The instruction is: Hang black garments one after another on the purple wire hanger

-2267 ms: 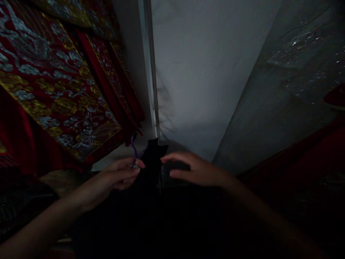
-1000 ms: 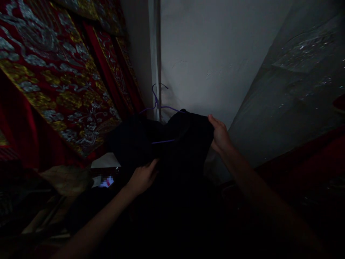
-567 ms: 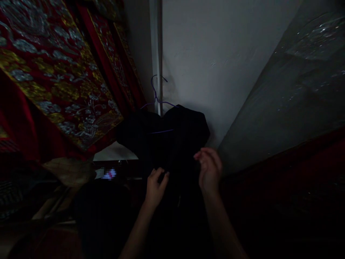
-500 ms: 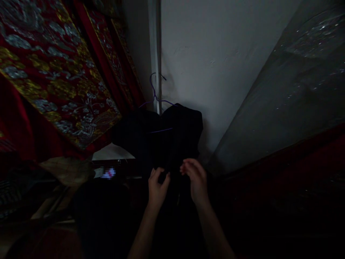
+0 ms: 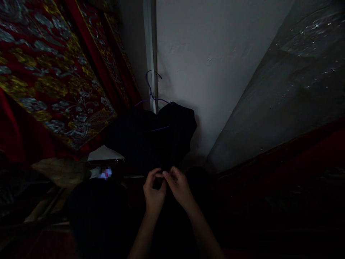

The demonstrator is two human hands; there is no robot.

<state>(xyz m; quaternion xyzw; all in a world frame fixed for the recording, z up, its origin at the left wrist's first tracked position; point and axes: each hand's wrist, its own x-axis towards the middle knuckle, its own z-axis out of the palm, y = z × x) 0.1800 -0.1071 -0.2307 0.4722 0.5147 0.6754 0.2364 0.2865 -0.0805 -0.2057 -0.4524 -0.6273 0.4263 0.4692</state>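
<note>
A black or very dark garment (image 5: 175,133) hangs on a thin purple wire hanger (image 5: 151,95), which is hooked at a narrow upright post. Low on the garment's front, my left hand (image 5: 154,190) is curled with fingers and thumb closed on the dark cloth. My right hand (image 5: 179,185) meets it from the right, its thumb stretched towards the left fingertips and its fingers bent around the cloth. The fingertips of both hands nearly touch. Exactly which part of the garment lies between them is lost in the darkness.
Red cloth with gold and silver embroidery (image 5: 54,72) hangs at the left. Behind the garment stand the pale post (image 5: 151,36) and a grey wall (image 5: 215,43). Shiny clear plastic sheeting (image 5: 304,79) covers the right side. A tan bundle (image 5: 61,172) lies low at left.
My right hand has moved left and down from apart in the air to join my left hand at the garment. The view has shifted slightly to the right.
</note>
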